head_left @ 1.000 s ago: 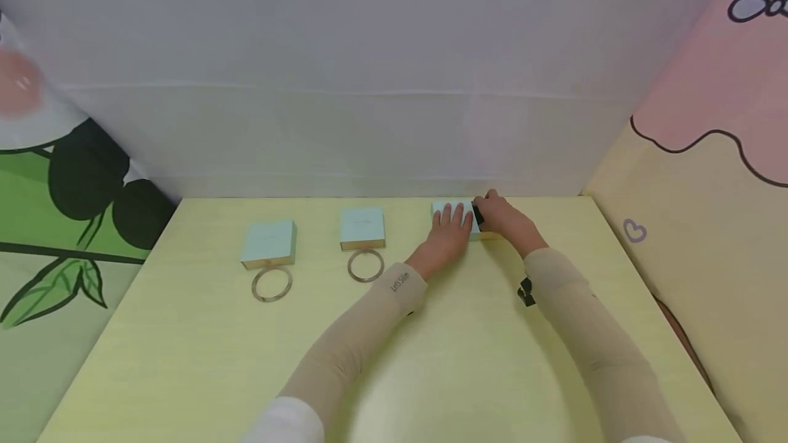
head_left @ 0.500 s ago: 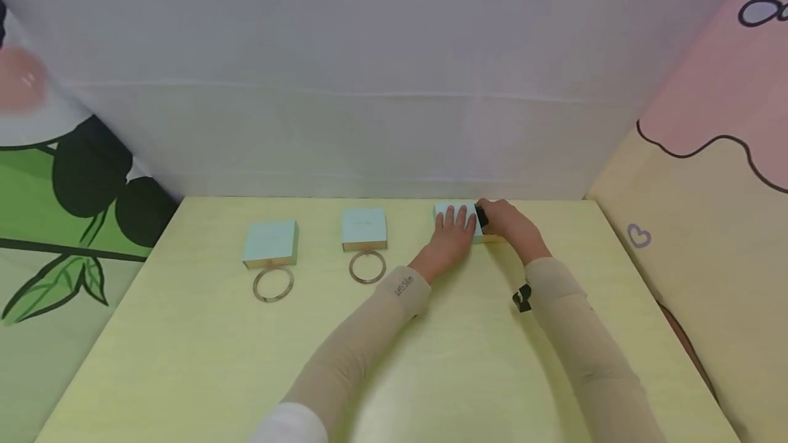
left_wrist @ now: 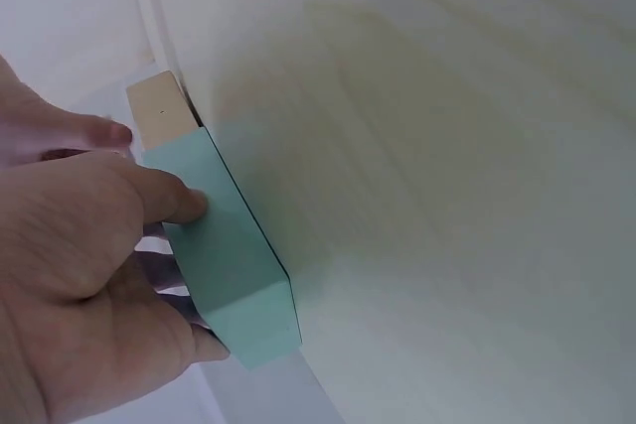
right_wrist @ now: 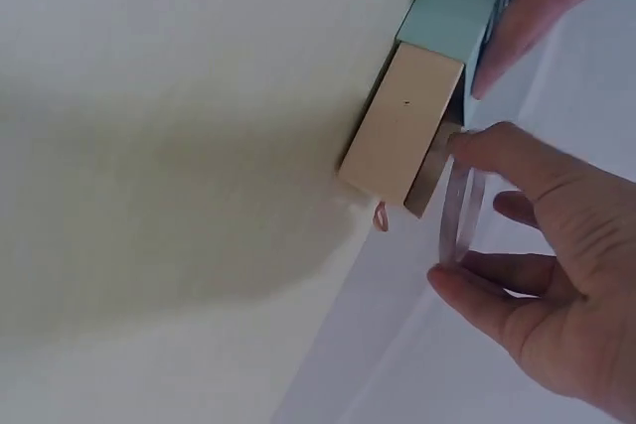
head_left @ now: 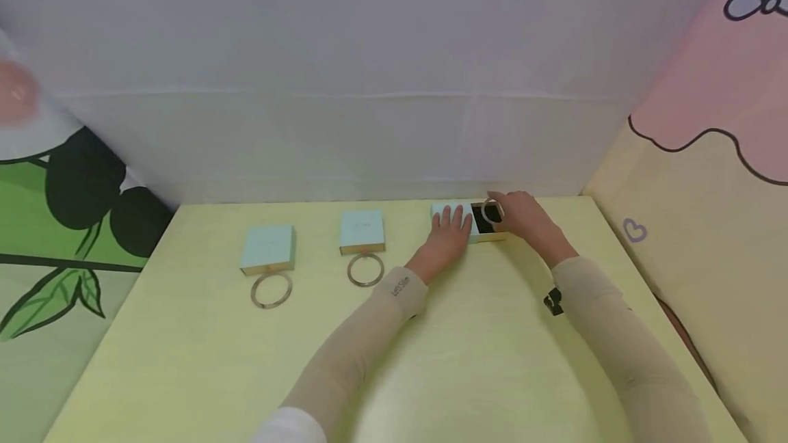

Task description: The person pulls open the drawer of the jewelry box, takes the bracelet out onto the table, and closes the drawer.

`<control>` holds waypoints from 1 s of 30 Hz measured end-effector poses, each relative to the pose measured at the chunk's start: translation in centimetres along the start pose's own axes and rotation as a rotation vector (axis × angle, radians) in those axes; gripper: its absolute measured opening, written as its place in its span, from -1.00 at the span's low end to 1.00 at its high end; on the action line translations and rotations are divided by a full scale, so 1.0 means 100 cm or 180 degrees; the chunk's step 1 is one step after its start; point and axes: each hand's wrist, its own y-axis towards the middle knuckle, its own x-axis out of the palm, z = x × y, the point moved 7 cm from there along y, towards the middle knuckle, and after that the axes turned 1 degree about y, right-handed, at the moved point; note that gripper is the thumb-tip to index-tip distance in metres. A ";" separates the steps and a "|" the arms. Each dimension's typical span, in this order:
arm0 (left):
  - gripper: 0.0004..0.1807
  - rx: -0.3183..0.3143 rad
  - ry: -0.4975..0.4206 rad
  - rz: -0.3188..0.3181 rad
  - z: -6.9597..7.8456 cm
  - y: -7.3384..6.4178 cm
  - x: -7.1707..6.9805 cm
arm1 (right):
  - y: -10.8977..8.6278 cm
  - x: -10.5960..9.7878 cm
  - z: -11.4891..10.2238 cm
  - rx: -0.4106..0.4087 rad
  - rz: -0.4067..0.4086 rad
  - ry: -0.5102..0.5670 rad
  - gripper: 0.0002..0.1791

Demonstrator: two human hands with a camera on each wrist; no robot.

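Observation:
A pale blue drawer-type jewelry box [head_left: 438, 209] sits at the back right of the table, its black-lined drawer [head_left: 481, 222] pulled out to the right. My left hand [head_left: 448, 238] holds the box sleeve [left_wrist: 227, 245], fingers spread on top and thumb against the near side. Beside the drawer, my right hand [head_left: 528, 217] pinches a pale bangle [right_wrist: 453, 213] between thumb and fingers. The bangle stands tilted over the drawer opening. A small pink ribbon loop [right_wrist: 381, 216] hangs from the drawer's end.
Two more pale blue boxes, a middle one [head_left: 361, 230] and a left one [head_left: 267, 247], stand on the yellow table [head_left: 468, 361]. A bangle lies before each: the middle bangle [head_left: 350, 273] and the left bangle [head_left: 254, 294]. A white cloth wall [head_left: 369, 135] rises behind.
My right hand has moved right from the box, and the drawer's dark interior is now exposed. A bangle now shows in that hand. My left hand stays on the box.

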 end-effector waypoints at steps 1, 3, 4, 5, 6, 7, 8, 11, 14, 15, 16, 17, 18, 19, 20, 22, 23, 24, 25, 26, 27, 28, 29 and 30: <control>-0.44 -0.0006 0.0002 0.0017 0.000 -0.001 0.000 | -0.007 0.000 0.000 0.0025 0.0008 0.0077 -0.20; -0.44 0.0004 0.0025 0.0047 0.000 -0.001 0.000 | -0.023 0.003 -0.002 0.0013 0.0021 0.0230 -0.23; -0.44 0.0013 0.0030 0.0065 0.000 -0.001 0.000 | -0.031 0.005 -0.004 -0.0003 -0.0001 0.0293 -0.24; -0.44 0.0024 0.0034 0.0079 0.000 -0.001 -0.001 | -0.037 0.008 -0.006 -0.0030 -0.0035 0.0335 -0.24; -0.44 0.0030 0.0032 0.0094 0.000 -0.001 -0.001 | -0.043 0.012 -0.008 -0.0053 -0.0070 0.0400 -0.25; -0.44 0.0030 0.0028 0.0106 0.000 0.000 -0.002 | -0.048 0.015 -0.011 -0.0079 -0.0086 0.0457 -0.27; -0.44 0.0020 0.0025 0.0102 -0.001 0.000 -0.003 | -0.052 0.018 -0.015 -0.0120 -0.0105 0.0500 -0.30; -0.44 -0.0024 -0.0016 0.0093 -0.002 0.000 -0.003 | -0.057 0.028 -0.028 -0.0273 -0.0109 0.0578 -0.39; -0.43 -0.0005 -0.0068 0.0074 -0.001 0.000 -0.003 | -0.055 0.038 -0.038 -0.0380 -0.0023 0.0609 -0.40; -0.43 0.0022 -0.0080 0.0070 0.000 0.000 -0.003 | -0.053 0.041 -0.041 -0.0411 -0.0004 0.0595 -0.41; -0.43 0.0049 -0.0085 0.0072 0.001 0.000 -0.003 | -0.052 0.044 -0.044 -0.0430 0.0014 0.0577 -0.42; -0.43 0.0073 -0.0091 0.0072 0.002 0.000 -0.003 | -0.051 0.046 -0.045 -0.0427 0.0029 0.0557 -0.45; -0.43 0.0088 -0.0094 0.0075 0.003 -0.001 -0.003 | -0.050 0.048 -0.046 -0.0417 0.0041 0.0543 -0.46; -0.43 0.0101 -0.0085 0.0081 0.004 -0.001 -0.004 | -0.049 0.050 -0.047 -0.0414 0.0052 0.0511 -0.49; -0.43 0.0103 -0.0065 0.0091 0.005 -0.002 -0.005 | -0.048 0.051 -0.048 -0.0419 0.0062 0.0464 -0.49; -0.43 0.0079 -0.0034 0.0111 0.005 -0.003 -0.005 | -0.047 0.053 -0.049 -0.0425 0.0080 0.0404 -0.47; -0.43 0.0061 -0.0019 0.0119 0.004 -0.004 -0.006 | -0.047 0.054 -0.050 -0.0416 0.0087 0.0388 -0.44; -0.43 0.0043 0.0001 0.0124 0.004 -0.004 -0.006 | -0.047 0.054 -0.051 -0.0423 0.0095 0.0377 -0.39; -0.43 0.0028 0.0016 0.0124 0.003 -0.004 -0.006 | -0.046 0.054 -0.051 -0.0425 0.0095 0.0368 -0.35; -0.43 0.0013 0.0028 0.0125 0.003 -0.005 -0.005 | -0.046 0.055 -0.051 -0.0426 0.0077 0.0368 -0.30; -0.43 -0.0001 0.0031 0.0121 0.002 -0.005 -0.005 | -0.046 0.056 -0.051 -0.0409 0.0039 0.0383 -0.28; -0.43 -0.0010 0.0037 0.0122 0.001 -0.005 -0.005 | -0.046 0.056 -0.051 -0.0401 0.0004 0.0410 -0.26; -0.44 -0.0012 0.0030 0.0122 0.001 -0.005 -0.005 | -0.046 0.054 -0.050 -0.0403 -0.0022 0.0436 -0.25; -0.44 -0.0006 0.0031 0.0129 0.001 -0.005 -0.005 | -0.047 0.052 -0.048 -0.0393 -0.0030 0.0484 -0.27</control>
